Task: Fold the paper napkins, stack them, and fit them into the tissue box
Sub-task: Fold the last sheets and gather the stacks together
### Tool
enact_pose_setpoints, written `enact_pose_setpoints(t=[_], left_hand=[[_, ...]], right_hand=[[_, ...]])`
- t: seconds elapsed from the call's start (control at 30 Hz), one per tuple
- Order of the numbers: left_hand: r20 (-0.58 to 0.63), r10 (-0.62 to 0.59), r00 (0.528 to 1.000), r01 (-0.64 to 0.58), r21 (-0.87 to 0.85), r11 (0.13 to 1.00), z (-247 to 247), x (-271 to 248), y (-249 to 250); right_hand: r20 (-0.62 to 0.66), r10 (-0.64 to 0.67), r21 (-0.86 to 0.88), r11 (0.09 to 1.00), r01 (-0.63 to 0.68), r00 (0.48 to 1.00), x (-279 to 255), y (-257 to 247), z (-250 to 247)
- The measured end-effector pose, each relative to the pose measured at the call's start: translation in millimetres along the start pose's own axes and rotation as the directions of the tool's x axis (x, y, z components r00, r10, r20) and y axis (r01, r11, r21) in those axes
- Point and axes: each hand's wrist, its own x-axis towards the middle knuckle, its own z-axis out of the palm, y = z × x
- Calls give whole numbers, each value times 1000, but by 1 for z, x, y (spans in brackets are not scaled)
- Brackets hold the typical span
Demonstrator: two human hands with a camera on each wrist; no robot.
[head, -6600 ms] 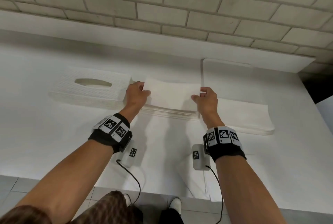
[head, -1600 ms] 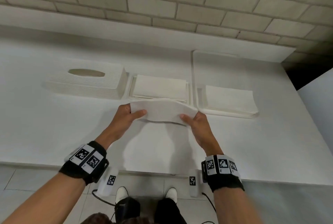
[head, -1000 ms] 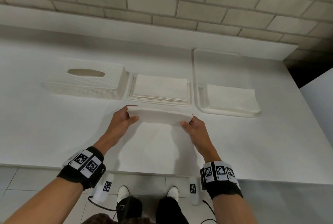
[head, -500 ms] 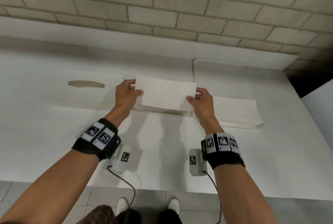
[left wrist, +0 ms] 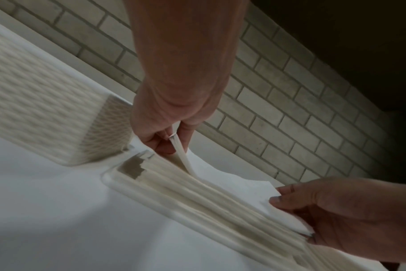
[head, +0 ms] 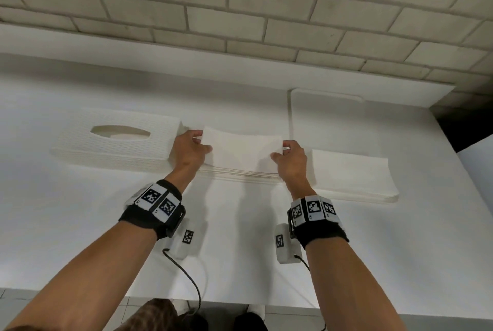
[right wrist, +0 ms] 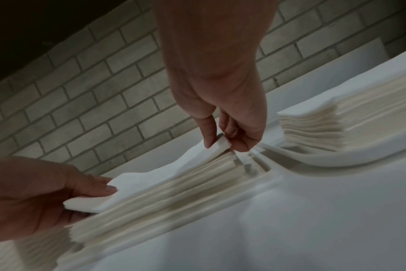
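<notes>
A folded white napkin (head: 241, 150) lies on top of the middle stack of folded napkins (head: 240, 174), which sits in a shallow white tray base (left wrist: 137, 198). My left hand (head: 190, 152) pinches the napkin's left end (left wrist: 181, 155) between thumb and fingers. My right hand (head: 289, 156) pinches its right end (right wrist: 221, 144). The white textured tissue box cover (head: 117, 148), with an oval slot on top, stands just left of the stack. A second stack of napkins (head: 350, 173) lies to the right.
A white tray (head: 328, 106) holds the right stack and reaches back toward the brick wall (head: 240, 10). The white table (head: 80, 210) stretches toward me. The table's front edge (head: 266, 304) runs above the floor and my shoes.
Both hands carried the folded napkin from the near table up and forward onto the middle stack. In the last half second it sank lower onto the stack.
</notes>
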Motion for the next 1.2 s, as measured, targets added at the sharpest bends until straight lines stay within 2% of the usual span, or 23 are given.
enact_pose_setpoints(t=[0.07,0.2,0.37,0.47,0.57,0.67,0.73,0.87,1.03,1.2], left_hand=[[-8,10,1000,-10,43,999,2,1,-4],[-17,98,995,-90,270,959,4,-3,-9],[-38,223,974,-190,404,895,8,-13,-4],[-16,342,940,-323,284,903,17,-31,20],[93,399,912,-405,64,912,44,-59,55],[235,348,908,-335,-92,938,86,-91,87],[322,275,906,-255,-104,961,115,-109,98],[420,102,902,-78,-73,994,160,-124,96],[403,-30,915,59,-60,996,188,-122,83],[375,-88,923,67,69,995,196,-123,85]], right_hand=[[-2,-8,-40,999,8,1000,1,4,3],[-26,-51,-212,976,45,998,3,13,14],[-45,-101,-196,976,90,994,-4,11,8],[-164,-182,-107,980,166,969,-7,5,-22],[-328,-234,-86,972,217,915,-1,8,-73],[-464,-205,-139,978,157,862,13,27,-135],[-501,-134,-169,984,56,855,22,47,-171],[-386,38,-199,972,-123,922,30,80,-211],[-242,43,-251,962,-105,969,36,100,-216],[-191,63,-208,973,-103,980,40,109,-213]])
